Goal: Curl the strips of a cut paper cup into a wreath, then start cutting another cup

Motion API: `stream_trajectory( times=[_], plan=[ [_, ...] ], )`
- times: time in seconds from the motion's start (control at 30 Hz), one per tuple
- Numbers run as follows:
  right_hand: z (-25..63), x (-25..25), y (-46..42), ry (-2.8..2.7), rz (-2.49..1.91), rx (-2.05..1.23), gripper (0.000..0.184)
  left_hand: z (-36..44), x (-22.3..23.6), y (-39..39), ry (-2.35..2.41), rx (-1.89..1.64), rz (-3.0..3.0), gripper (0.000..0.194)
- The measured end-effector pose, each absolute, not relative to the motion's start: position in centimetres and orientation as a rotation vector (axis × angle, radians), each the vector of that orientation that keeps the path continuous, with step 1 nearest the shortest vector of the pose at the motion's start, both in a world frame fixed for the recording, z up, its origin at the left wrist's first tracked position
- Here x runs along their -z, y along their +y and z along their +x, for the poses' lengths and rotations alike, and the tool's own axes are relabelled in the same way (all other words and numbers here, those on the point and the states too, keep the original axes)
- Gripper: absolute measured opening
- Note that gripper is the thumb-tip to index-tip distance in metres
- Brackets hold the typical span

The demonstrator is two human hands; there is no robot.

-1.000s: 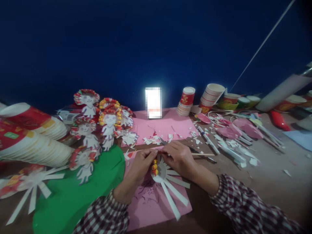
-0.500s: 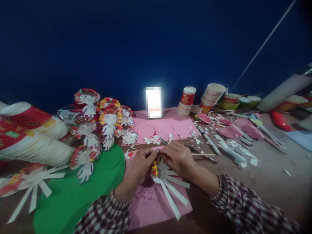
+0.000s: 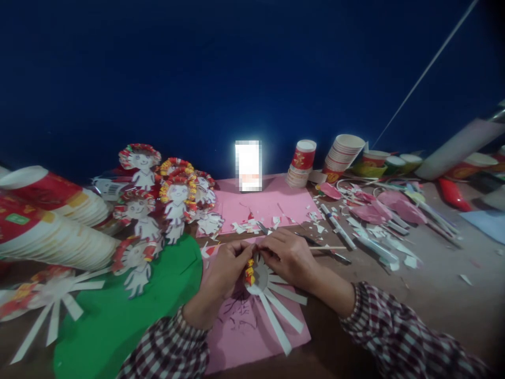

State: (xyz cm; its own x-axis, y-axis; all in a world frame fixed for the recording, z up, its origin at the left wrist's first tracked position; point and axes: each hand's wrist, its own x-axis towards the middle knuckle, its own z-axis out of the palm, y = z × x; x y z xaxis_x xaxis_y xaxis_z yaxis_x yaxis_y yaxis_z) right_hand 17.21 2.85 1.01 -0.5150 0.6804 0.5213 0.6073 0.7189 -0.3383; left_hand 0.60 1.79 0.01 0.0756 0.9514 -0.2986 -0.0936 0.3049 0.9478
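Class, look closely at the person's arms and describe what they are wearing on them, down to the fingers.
Both sleeves are checked in dark maroon and white. The cuffs look gathered snugly at the wrists. The left hand and right hand wear no gloves.

The paper cup piece point(image 3: 261, 278) lies pinched at its far edge between the fingertips, its round pale base nearer the wrists than they are. Long white strips fan out below and to the right of the fingers, while red-and-yellow curled ones bunch just beneath the left fingertips.
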Motion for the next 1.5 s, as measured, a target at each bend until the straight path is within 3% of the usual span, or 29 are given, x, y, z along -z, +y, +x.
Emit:
stream_trajectory(
  times=[0.7,1.5],
  plan=[
    [17.09,-0.87,2.58,-2.319,-1.006,-0.059,0.012,0.27,-0.39,1.99,1.054,-0.968,0.786,0.022],
    [17.14,-1.64,2.94,-2.368,-1.026,0.043,0.015,0.45,-0.36,1.91,1.037,-1.016,0.813,0.033]
  ],
)
